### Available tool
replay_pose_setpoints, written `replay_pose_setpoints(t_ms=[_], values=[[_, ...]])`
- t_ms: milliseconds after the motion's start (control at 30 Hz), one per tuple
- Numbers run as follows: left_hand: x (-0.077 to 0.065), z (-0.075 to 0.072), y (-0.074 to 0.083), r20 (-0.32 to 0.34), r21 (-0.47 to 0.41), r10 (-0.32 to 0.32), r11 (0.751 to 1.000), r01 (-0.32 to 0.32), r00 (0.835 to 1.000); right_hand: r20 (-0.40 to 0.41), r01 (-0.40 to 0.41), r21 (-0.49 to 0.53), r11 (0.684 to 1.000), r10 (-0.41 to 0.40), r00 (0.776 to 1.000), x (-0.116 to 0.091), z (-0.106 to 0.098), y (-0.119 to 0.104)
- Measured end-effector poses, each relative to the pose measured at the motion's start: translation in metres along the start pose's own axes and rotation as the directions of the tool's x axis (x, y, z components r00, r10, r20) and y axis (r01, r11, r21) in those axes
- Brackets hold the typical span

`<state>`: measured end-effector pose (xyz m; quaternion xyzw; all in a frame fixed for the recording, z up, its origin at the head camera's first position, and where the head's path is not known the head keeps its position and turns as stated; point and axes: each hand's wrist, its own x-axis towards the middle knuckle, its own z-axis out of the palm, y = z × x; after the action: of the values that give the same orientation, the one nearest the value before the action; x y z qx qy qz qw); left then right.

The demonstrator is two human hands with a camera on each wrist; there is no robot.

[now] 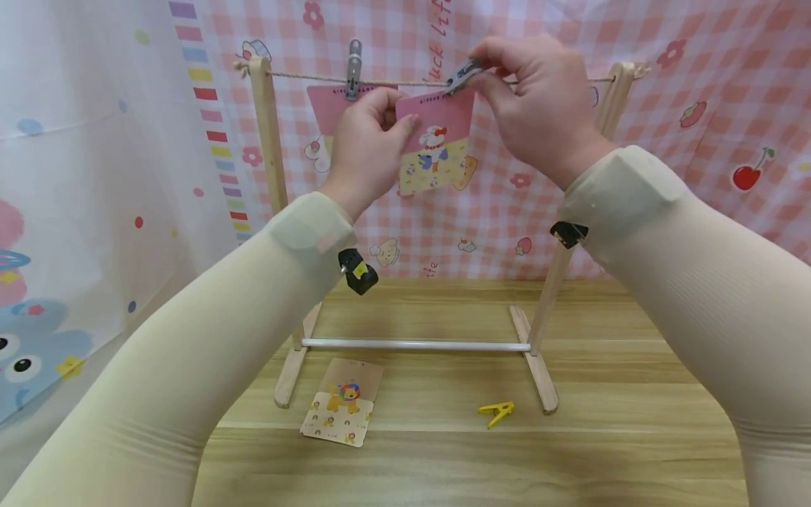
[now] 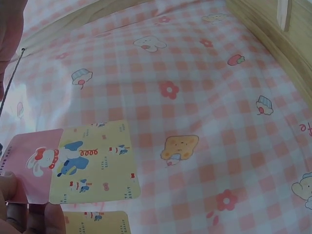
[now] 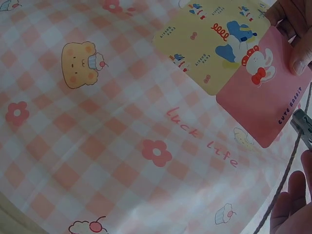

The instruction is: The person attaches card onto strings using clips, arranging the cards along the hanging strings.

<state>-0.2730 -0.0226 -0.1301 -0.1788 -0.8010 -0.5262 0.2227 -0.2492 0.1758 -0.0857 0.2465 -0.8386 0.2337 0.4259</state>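
Head view: held card (rabbit-printed) sits between both hands.

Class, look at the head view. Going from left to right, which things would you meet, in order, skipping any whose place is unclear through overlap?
Left wooden post, lion card, pink-and-yellow rabbit card, yellow clothespin, right wooden post, red cherry print.
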Motion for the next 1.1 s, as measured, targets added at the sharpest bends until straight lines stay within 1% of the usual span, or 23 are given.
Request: replay_pose_setpoints(t_ms=[267,600,800,933,1100], values=[[0.0005,-0.0006,-0.0004,0.007,0.011,0.001,1.0,-0.001,1.0,0.018,0.046,-0.016,0.999,-0.046,0.999,-0.0002,0.0019,-0.0004],[0.0009,-0.0007,-0.001,0.008,0.034,0.001,0.999,-0.001,1.0,0.036,0.013,-0.018,1.0,-0.012,0.999,0.0007,0.0047,-0.0025],[0.0007,-0.0012,-0.0018,0.015,0.031,-0.004,1.0,0.003,1.0,0.041,0.031,-0.025,0.999,-0.029,0.999,-0.0002,0.0052,-0.0018],[0.0007,-0.0014,-0.0021,0.016,0.044,0.0,0.999,0.0,1.0,0.052,0.04,-0.039,0.998,-0.038,0.998,-0.0001,0.0056,-0.0016],[0.0006,-0.0013,-0.0024,0.012,0.061,0.001,0.998,-0.001,1.0,0.076,0.027,-0.053,0.998,-0.023,0.997,0.0004,0.0062,-0.0023]])
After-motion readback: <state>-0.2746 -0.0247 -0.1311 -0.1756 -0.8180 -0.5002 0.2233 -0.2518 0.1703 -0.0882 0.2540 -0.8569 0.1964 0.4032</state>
